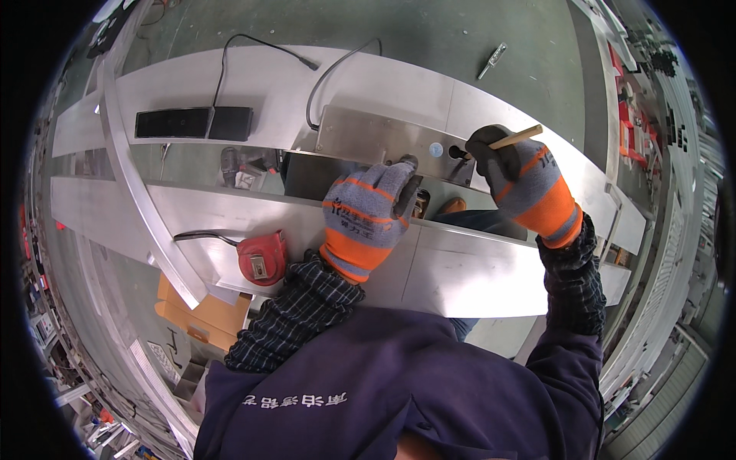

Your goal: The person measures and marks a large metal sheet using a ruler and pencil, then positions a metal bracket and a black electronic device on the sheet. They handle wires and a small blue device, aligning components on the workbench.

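In the head view, the right hand (525,184), gloved in grey and orange, is closed around a slim tan wooden stick (521,138), whose far end juts out past the fist. It hangs just beside the right end of a flat rectangular silver metal panel (368,136), near a dark round spot (458,153); whether the stick reaches into that spot I cannot tell. The panel lies along the inner side of the far pale metal beam (414,84). The left hand (364,218), in a matching glove, is half curled at the panel's near edge; whether it pinches anything is hidden.

The panel seems likeliest to suffer: a hard push from the right could skid it over the smooth beam, or tip it into the gap, if the left hand bears on it too lightly. Thick gloves could also let the stick twist.
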Tool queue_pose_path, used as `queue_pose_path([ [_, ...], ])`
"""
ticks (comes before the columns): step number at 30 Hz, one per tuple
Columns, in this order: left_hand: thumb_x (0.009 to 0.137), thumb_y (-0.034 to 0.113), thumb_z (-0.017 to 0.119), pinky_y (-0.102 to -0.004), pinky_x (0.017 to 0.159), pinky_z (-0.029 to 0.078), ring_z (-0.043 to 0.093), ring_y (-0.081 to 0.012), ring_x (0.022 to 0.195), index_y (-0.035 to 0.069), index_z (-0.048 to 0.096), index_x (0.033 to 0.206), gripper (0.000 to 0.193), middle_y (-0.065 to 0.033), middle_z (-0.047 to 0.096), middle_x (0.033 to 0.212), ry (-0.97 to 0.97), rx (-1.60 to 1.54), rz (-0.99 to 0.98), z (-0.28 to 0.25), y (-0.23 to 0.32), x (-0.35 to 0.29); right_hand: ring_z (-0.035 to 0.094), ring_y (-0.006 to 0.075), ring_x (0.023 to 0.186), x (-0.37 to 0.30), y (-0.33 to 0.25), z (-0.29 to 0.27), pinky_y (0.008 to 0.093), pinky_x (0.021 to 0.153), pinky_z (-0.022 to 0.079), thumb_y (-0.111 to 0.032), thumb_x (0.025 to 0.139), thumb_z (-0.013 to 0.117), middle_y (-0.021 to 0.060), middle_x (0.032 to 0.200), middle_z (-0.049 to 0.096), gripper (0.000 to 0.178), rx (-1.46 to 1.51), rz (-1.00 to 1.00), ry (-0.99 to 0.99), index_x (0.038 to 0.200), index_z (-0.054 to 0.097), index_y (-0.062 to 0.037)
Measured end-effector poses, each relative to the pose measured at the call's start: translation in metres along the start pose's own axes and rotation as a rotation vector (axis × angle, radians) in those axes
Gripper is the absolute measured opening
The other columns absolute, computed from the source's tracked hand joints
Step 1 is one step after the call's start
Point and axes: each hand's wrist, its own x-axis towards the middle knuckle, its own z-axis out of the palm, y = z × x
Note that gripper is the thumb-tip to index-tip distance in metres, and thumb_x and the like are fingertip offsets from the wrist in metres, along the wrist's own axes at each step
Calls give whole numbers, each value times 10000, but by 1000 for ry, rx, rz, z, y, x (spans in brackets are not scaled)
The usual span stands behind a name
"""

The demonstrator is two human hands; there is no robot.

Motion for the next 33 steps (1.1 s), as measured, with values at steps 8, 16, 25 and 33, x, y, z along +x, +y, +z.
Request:
queue_pose_path([
  [8,849,187,779,-432,748,552,711,-315,848,112,714,1193,358,-96,739,1018,-10,18,18,3,-4,-4,674,328,941,-10,3,17,396,881,555,-34,853,698,146,1040,721,382,-338,-224,49,1232,673,-74],
  [16,829,127,779,-436,768,563,707,-332,849,105,722,1162,339,-115,739,1007,20,17,34,5,-2,-2,685,341,936,-10,18,28,409,869,579,3,869,654,163,1027,719,318,34,-246,179,1185,675,-27],
  [25,833,90,802,-416,797,594,736,-359,892,40,732,1096,276,-148,760,996,15,34,-19,1,4,0,664,137,837,-38,33,25,283,742,535,-141,1095,499,121,966,742,283,569,-81,601,1264,634,41],
  [33,828,91,803,-416,741,592,735,-339,840,57,732,1093,276,-125,761,964,60,37,18,2,6,-2,655,142,895,-27,105,75,293,814,533,-216,1079,610,103,1064,750,305,728,25,921,1309,647,-19],
])
